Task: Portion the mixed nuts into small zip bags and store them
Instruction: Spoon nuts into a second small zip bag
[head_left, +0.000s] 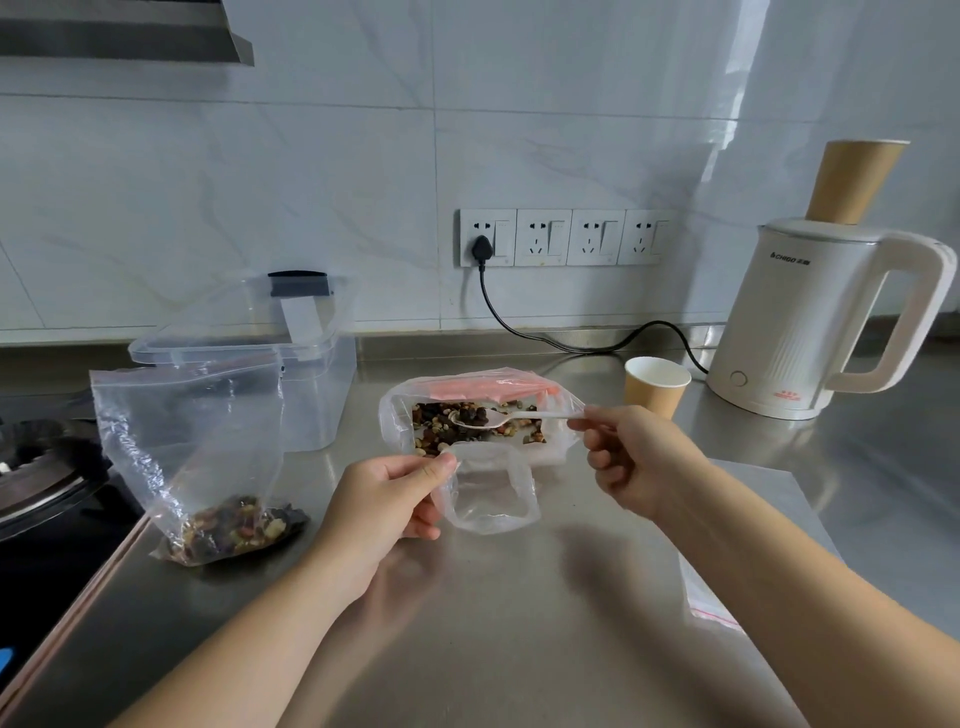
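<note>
Midway along the steel counter (519, 597), toward its back edge, the mixed brown and dark nuts (470, 423) lie in a large clear bag with a red zip strip (483, 388). A white plastic spoon (511, 417), loaded with nuts, is pinched at its handle by the right hand (631, 460). A small empty clear zip bag (491, 493) is held open by its rim, pinched by the left hand (387, 506). For a clean transfer, the small bag's mouth should probably be kept wide and brought just under the spoon before tipping. Near the left edge a second clear bag holding some nuts (208, 467) leans against a clear lidded plastic container (291, 364).
</note>
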